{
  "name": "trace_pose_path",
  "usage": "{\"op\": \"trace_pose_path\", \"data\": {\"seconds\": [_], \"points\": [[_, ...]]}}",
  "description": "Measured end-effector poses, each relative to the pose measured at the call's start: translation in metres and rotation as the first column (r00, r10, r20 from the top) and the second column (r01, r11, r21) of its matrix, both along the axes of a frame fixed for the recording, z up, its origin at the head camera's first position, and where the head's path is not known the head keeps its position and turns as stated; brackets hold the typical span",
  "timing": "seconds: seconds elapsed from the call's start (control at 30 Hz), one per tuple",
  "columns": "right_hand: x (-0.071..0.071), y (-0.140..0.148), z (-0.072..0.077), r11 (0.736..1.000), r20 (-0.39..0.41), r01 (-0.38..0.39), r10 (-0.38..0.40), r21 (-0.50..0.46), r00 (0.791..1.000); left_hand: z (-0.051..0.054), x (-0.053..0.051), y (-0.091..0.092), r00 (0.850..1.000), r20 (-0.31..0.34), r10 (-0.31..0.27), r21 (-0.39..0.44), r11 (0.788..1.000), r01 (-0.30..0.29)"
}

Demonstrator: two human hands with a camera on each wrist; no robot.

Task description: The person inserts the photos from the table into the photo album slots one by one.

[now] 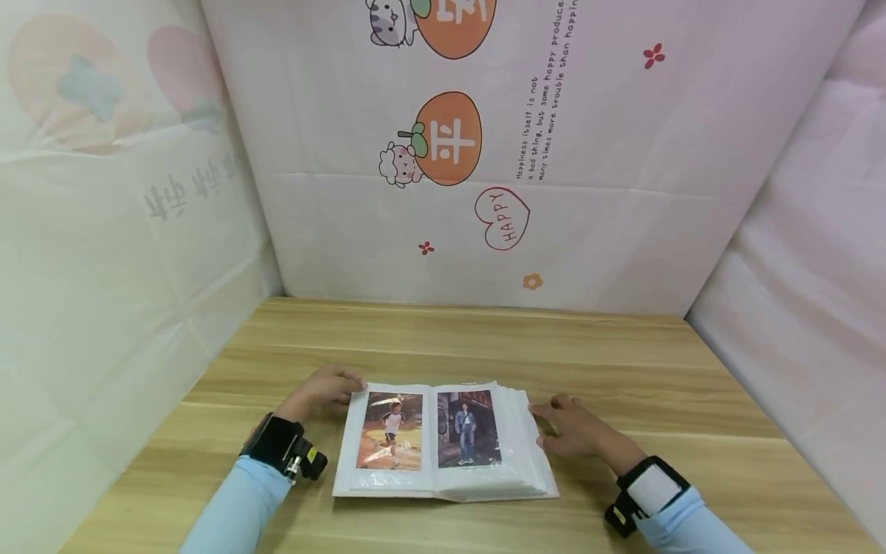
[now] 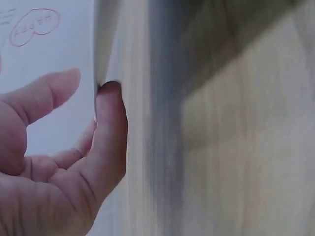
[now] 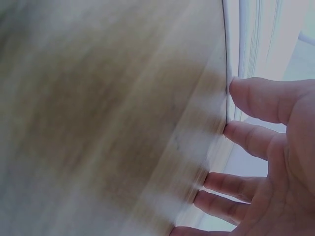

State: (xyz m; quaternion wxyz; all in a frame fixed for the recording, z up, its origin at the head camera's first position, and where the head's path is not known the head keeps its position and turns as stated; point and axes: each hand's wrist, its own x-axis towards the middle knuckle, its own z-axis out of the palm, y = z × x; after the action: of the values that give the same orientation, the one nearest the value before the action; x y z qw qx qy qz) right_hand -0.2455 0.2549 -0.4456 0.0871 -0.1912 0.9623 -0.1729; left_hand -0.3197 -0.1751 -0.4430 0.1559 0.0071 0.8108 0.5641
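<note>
A photo album [image 1: 431,481] lies spread on the wooden table, a boy's running photo [image 1: 391,432] on its left page and a photo of a person in denim [image 1: 467,429] on its right. My left hand [image 1: 331,385] is at the album's upper left edge. The left wrist view shows a fingertip [image 2: 109,93] touching under that edge, with the thumb [image 2: 61,91] above and apart from it. Along the right edge, my right hand [image 1: 574,429] touches the album with its thumb [image 3: 258,98] and index finger. Its other fingertips rest on the table.
The wooden table [image 1: 484,338] extends around the album. A printed white sheet [image 1: 602,238] stands behind it, with white sheets on the left [image 1: 138,292] and right [image 1: 817,277]. Camera straps are on both wrists.
</note>
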Motion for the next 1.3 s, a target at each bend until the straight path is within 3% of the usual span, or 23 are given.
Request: {"op": "trace_pose_path", "data": {"seconds": [0.1, 0.2, 0.4, 0.53, 0.77, 1.0, 1.17, 1.3], "points": [[-0.001, 0.001, -0.001, 1.000, -0.009, -0.009, 0.009, 0.008, 1.000, -0.002, 0.002, -0.003, 0.998, 0.054, 0.039, 0.154, 0.987, -0.047], [-0.001, 0.001, -0.002, 1.000, -0.018, -0.016, 0.016, 0.015, 1.000, -0.002, 0.005, -0.007, 0.997, 0.075, 0.027, 0.245, 0.968, -0.044], [0.001, 0.001, 0.000, 0.999, -0.027, -0.029, 0.029, 0.016, 0.999, -0.001, 0.014, -0.012, 0.988, 0.098, -0.119, 0.285, 0.954, 0.087], [0.003, 0.003, 0.001, 0.999, -0.034, -0.052, 0.052, 0.010, 0.998, -0.003, 0.019, -0.011, 0.986, 0.050, -0.162, 0.310, 0.941, 0.139], [0.004, 0.005, 0.000, 0.998, 0.004, -0.058, 0.058, -0.018, 0.998, -0.005, 0.018, -0.003, 0.994, -0.048, -0.094, 0.316, 0.943, 0.104], [0.005, 0.009, -0.003, 0.997, 0.005, -0.069, 0.069, -0.040, 0.998, -0.003, 0.017, 0.003, 0.998, -0.062, -0.011, 0.314, 0.949, 0.030], [0.007, 0.012, -0.004, 0.996, -0.004, -0.079, 0.078, -0.037, 0.997, 0.002, 0.022, 0.005, 0.997, -0.082, -0.015, 0.298, 0.954, 0.039], [0.011, 0.015, -0.003, 0.996, -0.003, -0.082, 0.082, -0.044, 0.997, 0.009, 0.026, 0.008, 0.994, -0.101, -0.031, 0.325, 0.944, 0.062]]}}
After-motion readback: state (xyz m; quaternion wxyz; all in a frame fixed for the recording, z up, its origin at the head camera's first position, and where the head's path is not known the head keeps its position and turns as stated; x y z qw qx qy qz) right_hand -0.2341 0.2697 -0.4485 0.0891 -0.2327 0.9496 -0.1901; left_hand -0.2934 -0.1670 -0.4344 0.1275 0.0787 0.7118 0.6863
